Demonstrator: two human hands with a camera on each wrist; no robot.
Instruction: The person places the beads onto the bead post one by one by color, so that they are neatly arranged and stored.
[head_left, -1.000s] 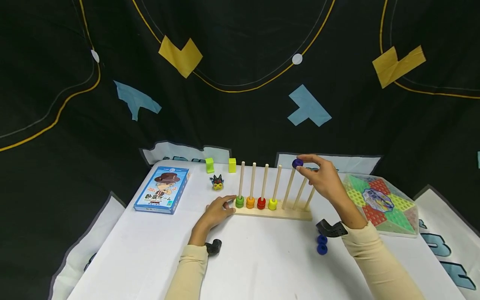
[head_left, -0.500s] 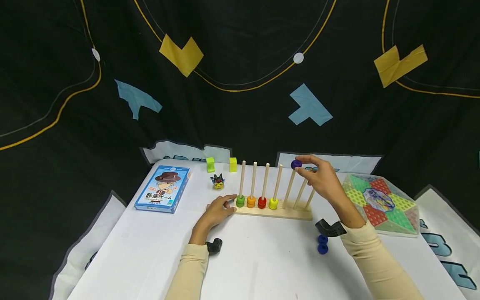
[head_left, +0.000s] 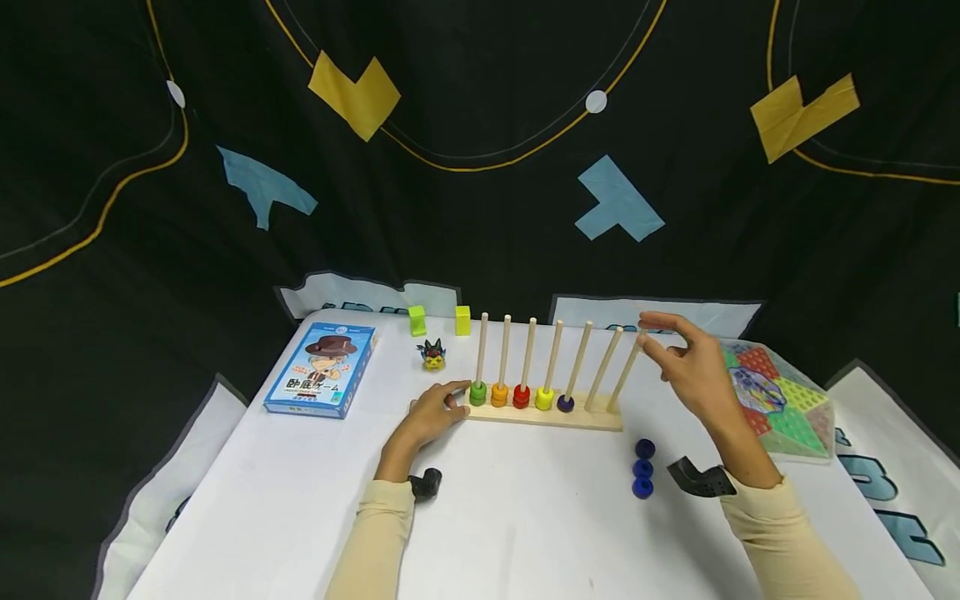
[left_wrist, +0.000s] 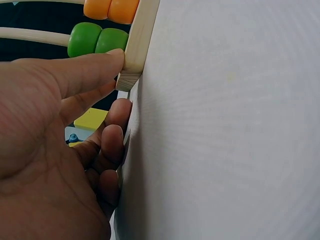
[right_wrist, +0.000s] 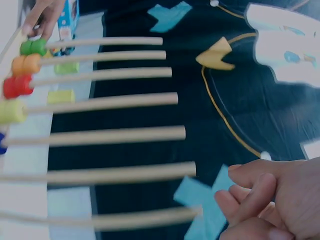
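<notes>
A wooden peg rack (head_left: 540,417) with a row of upright dowels stands on the white table. Its first pegs carry pairs of green beads (head_left: 477,393), orange beads (head_left: 499,395), red beads (head_left: 521,397) and yellow beads (head_left: 544,399). One dark purple bead (head_left: 566,403) sits at the foot of the fifth peg; the last two pegs are bare. My left hand (head_left: 435,414) grips the rack's left end between thumb and fingers, as the left wrist view confirms. Empty, my right hand (head_left: 693,371) hovers by the rightmost peg's top, thumb and forefinger apart.
Three blue beads (head_left: 642,468) lie in a line on the table, right of the rack. Farther right is a Chinese checkers box (head_left: 795,408). To the left lie a blue game box (head_left: 322,371), a small figure (head_left: 432,355) and two yellow-green blocks (head_left: 462,321).
The purple bead has left my right hand and is down on the fifth peg. That hand has moved right with its fingers parted. My left hand stays at the rack's end.
</notes>
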